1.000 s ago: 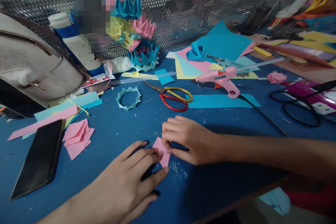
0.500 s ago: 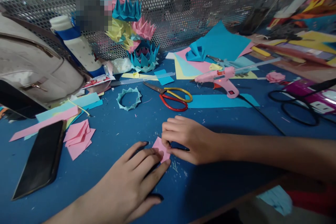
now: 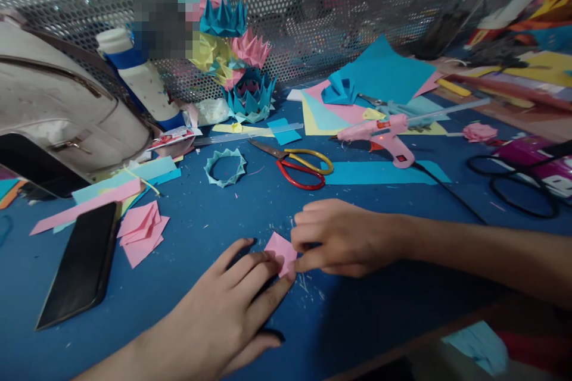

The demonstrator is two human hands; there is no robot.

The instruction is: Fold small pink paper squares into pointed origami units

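Note:
A small pink paper square (image 3: 282,249) lies on the blue tabletop between my two hands, turned corner-up. My left hand (image 3: 223,300) reaches in from the lower left, its fingers spread and two fingertips pressing the square's lower left part down. At the square's right corner is my right hand (image 3: 346,239), its fingers curled closed and the thumb side touching the corner. How far the paper goes in between those fingers is hidden. Left of my hands rests a stack of folded pink papers (image 3: 143,229), beside a dark phone (image 3: 83,265).
Beyond my hands lie scissors (image 3: 297,165) with red and yellow handles, a light-blue paper ring (image 3: 226,167), a blue strip (image 3: 375,172) and a pink glue gun (image 3: 386,137) with a black cord. Paper flowers (image 3: 248,92), a bottle (image 3: 140,80) and a bag (image 3: 58,98) stand behind.
My right hand has slid right, from over the pink square to its right corner, so more of the paper shows. The left hand still presses it. The whole view has shifted slightly.

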